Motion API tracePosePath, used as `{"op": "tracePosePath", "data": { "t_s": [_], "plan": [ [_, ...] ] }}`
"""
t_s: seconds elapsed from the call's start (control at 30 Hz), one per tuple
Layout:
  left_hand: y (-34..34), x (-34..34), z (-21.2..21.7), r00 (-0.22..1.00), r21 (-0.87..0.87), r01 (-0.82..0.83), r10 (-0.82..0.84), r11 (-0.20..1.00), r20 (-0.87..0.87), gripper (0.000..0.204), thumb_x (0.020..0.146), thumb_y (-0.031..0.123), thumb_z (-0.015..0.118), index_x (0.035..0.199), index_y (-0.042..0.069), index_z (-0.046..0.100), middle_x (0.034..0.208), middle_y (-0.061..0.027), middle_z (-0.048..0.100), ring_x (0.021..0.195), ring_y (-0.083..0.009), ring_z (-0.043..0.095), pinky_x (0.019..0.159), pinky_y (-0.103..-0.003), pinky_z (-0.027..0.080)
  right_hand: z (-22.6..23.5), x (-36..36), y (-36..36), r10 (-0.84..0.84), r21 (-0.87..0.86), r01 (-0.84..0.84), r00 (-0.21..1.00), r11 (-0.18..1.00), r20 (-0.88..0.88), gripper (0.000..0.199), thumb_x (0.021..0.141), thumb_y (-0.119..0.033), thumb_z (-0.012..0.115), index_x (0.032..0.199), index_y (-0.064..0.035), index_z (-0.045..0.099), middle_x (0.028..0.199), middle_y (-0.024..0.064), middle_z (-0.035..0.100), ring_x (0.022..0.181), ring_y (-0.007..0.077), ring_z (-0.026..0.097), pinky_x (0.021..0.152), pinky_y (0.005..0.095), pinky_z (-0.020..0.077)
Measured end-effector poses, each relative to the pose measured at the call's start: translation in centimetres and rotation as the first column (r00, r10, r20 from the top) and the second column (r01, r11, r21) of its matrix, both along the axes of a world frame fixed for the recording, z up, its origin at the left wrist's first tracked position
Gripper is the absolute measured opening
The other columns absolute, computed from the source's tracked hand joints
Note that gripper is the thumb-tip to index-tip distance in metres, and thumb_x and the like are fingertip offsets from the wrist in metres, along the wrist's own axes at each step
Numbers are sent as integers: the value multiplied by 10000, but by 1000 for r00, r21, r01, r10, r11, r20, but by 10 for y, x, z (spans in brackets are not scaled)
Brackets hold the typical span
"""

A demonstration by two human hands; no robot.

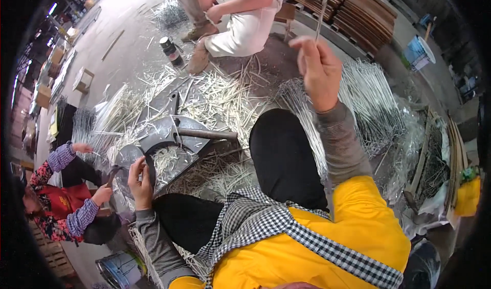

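Note:
My right hand (322, 71) is raised above my right knee, its fingers pinched and partly blurred. A thin pale wire-like strand (323, 15) rises from it. My left hand (141, 182) is low by my left knee, thumb and fingers bent around a dark curved handle (151, 169); what the handle belongs to is hidden. Just beyond lies a dark metal plate (197, 141) with a curved cut-out. A hammer with a wooden handle (207, 134) rests across it. Short pale cut pieces (220, 97) are scattered around the plate.
Bundles of long pale strands stand to the right (371, 97) and left (120, 107). A dark flask (171, 51) stands ahead near a seated person in pale trousers (238, 36). At left, a person in a red apron (71, 202) holds a dark tool. A bucket (418, 52) stands far right.

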State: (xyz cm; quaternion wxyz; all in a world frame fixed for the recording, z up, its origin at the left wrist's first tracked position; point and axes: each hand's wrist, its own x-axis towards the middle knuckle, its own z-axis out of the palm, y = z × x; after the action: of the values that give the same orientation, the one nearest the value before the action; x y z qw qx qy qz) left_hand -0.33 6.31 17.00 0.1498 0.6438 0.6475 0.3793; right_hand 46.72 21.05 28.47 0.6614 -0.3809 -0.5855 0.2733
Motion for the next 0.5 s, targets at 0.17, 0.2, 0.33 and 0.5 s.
{"op": "tracePosePath", "data": {
  "t_s": [0.17,0.2,0.33,0.5],
  "plan": [
    [3,8,-3,1000,-75,19,-17,997,24,247,898,18,567,1142,16,603,968,-48,596,865,-127,570,774,-250,447,-168,99,7,-220,-100,295,863,950,454,248,942,-219,501,923,-32,663,786,129,665,610,222,602,552,344,428],
    [4,13,-1,1000,-90,23,-21,996,17,235,886,12,572,1118,19,612,916,-47,586,825,-126,560,741,-251,446,-208,116,0,-181,-206,327,837,922,516,285,935,-264,504,922,-27,662,816,158,662,671,298,608,597,387,444],
    [7,16,-5,1000,-154,24,-26,988,-8,216,875,15,582,1086,27,627,857,-44,584,776,-122,552,707,-250,448,-328,160,-25,-79,-473,409,815,781,575,378,901,-375,532,908,-21,664,858,208,645,787,394,608,679,453,461],
    [-1,13,-6,1000,-237,-8,1,972,-30,210,900,44,576,1103,12,622,973,-46,646,880,-126,598,774,-257,459,-358,169,-8,-8,-578,516,750,633,661,369,875,-368,556,926,-22,672,858,215,645,832,391,613,710,449,468]
  ]
}}
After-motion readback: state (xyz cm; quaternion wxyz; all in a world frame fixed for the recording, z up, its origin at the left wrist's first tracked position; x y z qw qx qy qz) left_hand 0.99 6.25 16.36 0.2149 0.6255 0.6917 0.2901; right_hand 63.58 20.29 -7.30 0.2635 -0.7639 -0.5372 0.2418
